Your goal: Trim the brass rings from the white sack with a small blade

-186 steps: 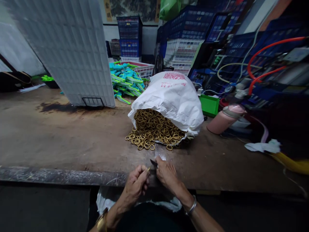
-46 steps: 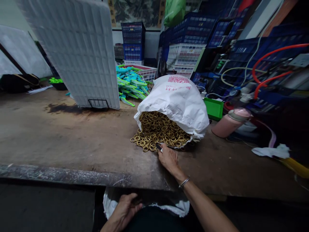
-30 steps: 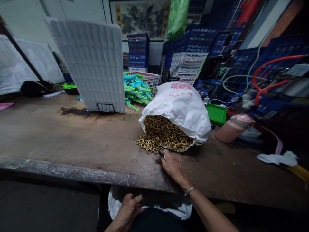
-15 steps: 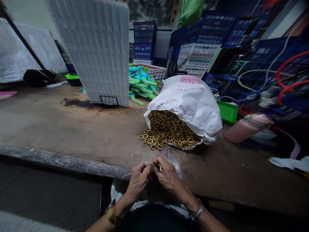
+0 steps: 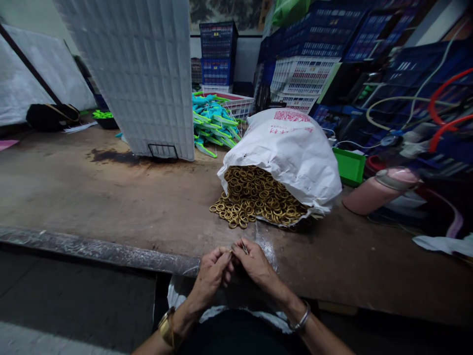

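Note:
At the table's near edge my left hand (image 5: 212,273) is closed in a pinch on a brass-coloured ring (image 5: 230,252), mostly hidden by the fingertips. My right hand (image 5: 256,266) meets it there, its fingers closed around a small, thin, dark-tipped tool (image 5: 244,246) that looks like a blade; its exact kind is not clear. Just beyond both hands, a heap of brass-coloured rings (image 5: 236,215) spills from the mouth of a white woven sack (image 5: 288,143) lying on its side.
A tall white ribbed panel (image 5: 148,84) stands on the wooden table (image 5: 148,202) at the left. Behind it lie blue-and-green plastic pieces (image 5: 216,121). A pink bottle (image 5: 380,192) and a green tray (image 5: 349,166) are right of the sack; stacked crates (image 5: 218,54) rise behind.
My right fingers have shifted slightly and the tool now points more upward. My left fingers have loosened a little below the ring. The whole view has moved slightly.

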`<state>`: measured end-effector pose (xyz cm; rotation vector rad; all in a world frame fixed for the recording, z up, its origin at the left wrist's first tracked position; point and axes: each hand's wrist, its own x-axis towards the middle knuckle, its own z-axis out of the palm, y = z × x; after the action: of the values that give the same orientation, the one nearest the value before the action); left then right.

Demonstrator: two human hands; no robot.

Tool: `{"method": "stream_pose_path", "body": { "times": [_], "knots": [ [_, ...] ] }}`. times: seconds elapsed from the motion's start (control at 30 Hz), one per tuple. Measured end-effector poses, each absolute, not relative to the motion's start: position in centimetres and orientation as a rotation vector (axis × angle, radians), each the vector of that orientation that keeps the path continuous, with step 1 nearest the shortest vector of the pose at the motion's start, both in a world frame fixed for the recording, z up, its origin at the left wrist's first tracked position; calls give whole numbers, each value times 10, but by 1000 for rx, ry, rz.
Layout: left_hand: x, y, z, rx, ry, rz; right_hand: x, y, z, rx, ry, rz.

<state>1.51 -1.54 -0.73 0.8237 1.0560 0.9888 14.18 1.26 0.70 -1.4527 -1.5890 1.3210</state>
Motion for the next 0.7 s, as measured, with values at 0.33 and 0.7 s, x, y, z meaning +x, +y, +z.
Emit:
{"method": "stream_pose_path", "body": {
  "times": [0.33, 0.7],
  "knots": [
    [16, -14, -8, 675, 913, 1009, 147, 14, 5, -1484, -1765, 1131],
    [12, -12, -11, 693, 976, 1048, 146, 5, -2, -1643, -2310, 715]
  ]
}}
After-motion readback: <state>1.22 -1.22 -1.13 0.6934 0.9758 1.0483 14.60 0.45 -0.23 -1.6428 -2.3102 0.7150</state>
